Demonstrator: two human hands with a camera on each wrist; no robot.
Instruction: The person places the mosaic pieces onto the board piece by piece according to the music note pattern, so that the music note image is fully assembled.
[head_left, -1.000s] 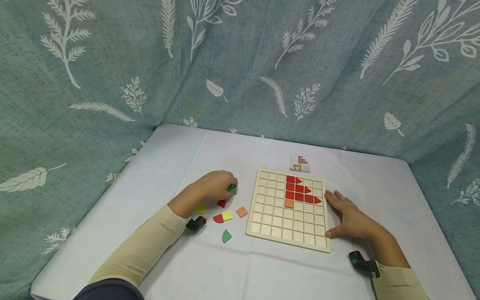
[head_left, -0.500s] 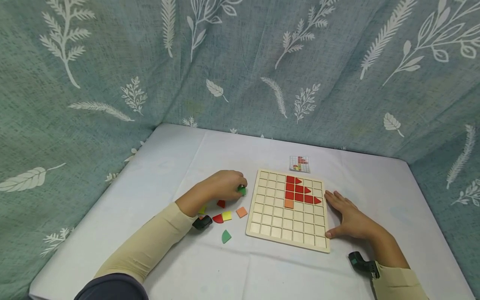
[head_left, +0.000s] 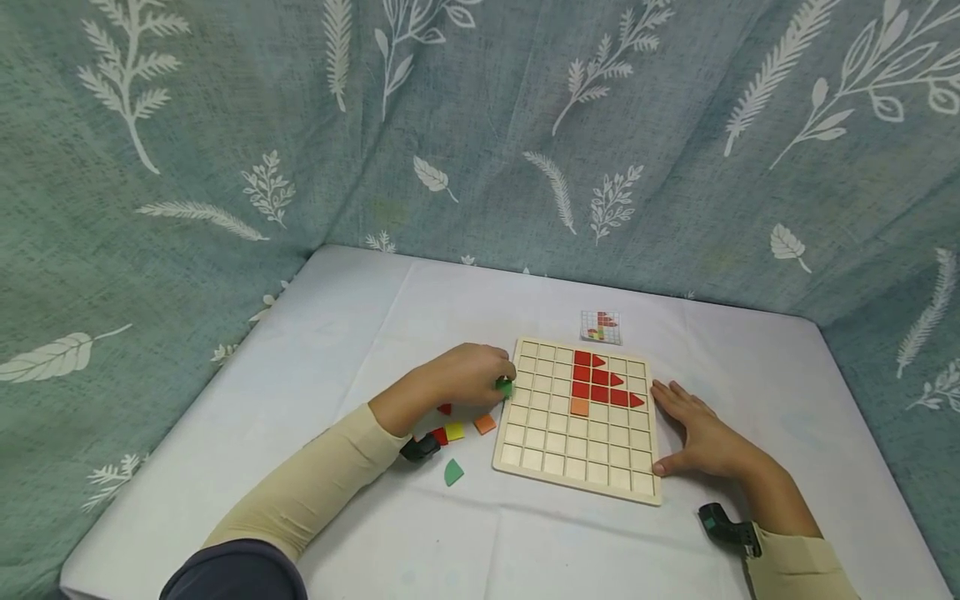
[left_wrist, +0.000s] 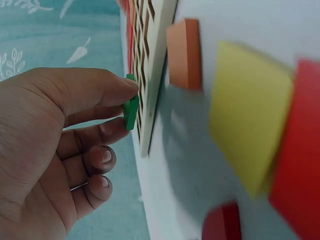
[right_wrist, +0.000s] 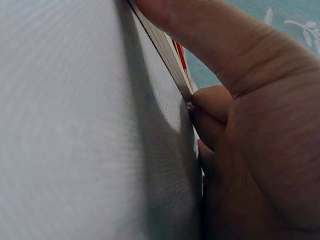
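My left hand (head_left: 472, 377) pinches a small green tile (left_wrist: 131, 107) between thumb and fingers, at the left edge of a wooden grid board (head_left: 536, 475). Rows of red tiles (head_left: 600, 377), some with pointed ends, lie in the board's upper cells, and one orange square (head_left: 580, 407) sits just below them. My right hand (head_left: 701, 433) rests along the board's right edge, its thumb and fingertips touching the side, fingers spread.
Left of the board lie an orange square tile (head_left: 484, 424), a yellow tile (head_left: 454, 431), red pieces (head_left: 445, 409) and a green quarter-round tile (head_left: 453, 472). A small printed pattern card (head_left: 601, 327) lies behind the board. A leaf-patterned cloth (head_left: 480, 167) hangs around the table.
My left hand has moved right with the green tile, from above the loose pieces to the board's left edge. My right hand has stayed in place.
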